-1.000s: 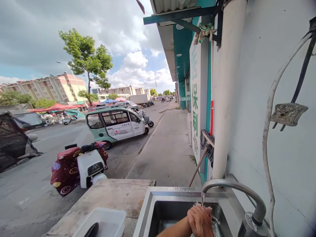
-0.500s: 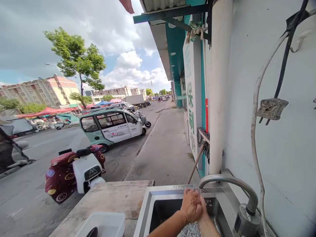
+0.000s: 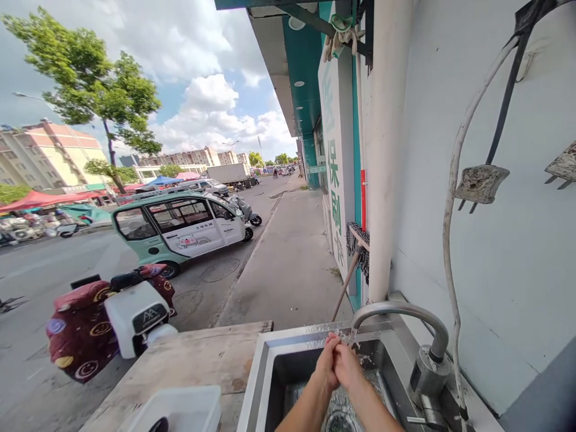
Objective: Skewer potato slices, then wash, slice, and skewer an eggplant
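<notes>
Left hand [image 3: 327, 365] and right hand [image 3: 348, 367] are meeting over a steel sink [image 3: 260, 375] near the gooseneck faucet [image 3: 425, 319]; whether fingers are clenching, I can't tell.

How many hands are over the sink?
2. The left hand and the right hand are side by side, touching, over the sink near the tap. Some fingers are hidden.

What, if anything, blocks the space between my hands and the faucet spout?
Nothing solid that I can see. The left hand and right hand are together over the sink, near the faucet spout, with only splashing water around.
</notes>
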{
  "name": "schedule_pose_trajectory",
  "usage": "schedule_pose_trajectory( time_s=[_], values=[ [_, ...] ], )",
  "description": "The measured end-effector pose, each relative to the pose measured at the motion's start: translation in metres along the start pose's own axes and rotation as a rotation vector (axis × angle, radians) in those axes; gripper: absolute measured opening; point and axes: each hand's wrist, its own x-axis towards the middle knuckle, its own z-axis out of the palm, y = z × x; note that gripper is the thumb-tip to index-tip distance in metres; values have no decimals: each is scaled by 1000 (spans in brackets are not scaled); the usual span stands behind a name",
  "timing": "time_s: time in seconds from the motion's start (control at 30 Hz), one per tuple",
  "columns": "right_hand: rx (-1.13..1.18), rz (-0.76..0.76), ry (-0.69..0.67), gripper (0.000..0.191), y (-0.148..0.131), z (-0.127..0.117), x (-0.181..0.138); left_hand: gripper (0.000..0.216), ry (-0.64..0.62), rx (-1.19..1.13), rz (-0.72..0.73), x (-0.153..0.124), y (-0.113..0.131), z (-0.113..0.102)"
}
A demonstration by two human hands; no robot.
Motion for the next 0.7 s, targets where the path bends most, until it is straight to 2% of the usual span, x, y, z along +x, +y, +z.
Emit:
schedule_pose_trajectory(
  time_s=[0.1, 0.2, 0.3, 0.4, 0.47, 0.53, 0.6, 0.67, 0.7],
  values=[
    [-41, 148, 93, 15, 0, -31, -19, 21, -2, 322, 13, -2, -16, -10],
    [-241, 380, 307, 12, -9, -80, -43, 15, 22, 590, -20, -5, -30, -23],
    [-231, 421, 413, 17, -27, -124, -57, 11, 45, 764, -5, -13, -29, -49],
    [-135, 439, 437, 22, -42, -144, -62, 19, 34, 946, 81, -29, -22, -79],
    [-70, 467, 443, 22, -48, -141, -63, 34, -15, 1186, 215, -42, -18, -93],
    [11, 520, 403, 21, -54, -127, -64, 40, -113, 1486, 291, -52, -15, -98],
    [122, 548, 261, 23, -61, -105, -64, 33, -214, 1666, 247, -59, -13, -95],
    [204, 475, 55, 31, -65, -81, -62, 27, -256, 1646, 192, -63, -12, -89],
    [171, 418, -32, 34, -65, -70, -61, 27, -245, 1628, 205, -65, -12, -88]
  ],
)
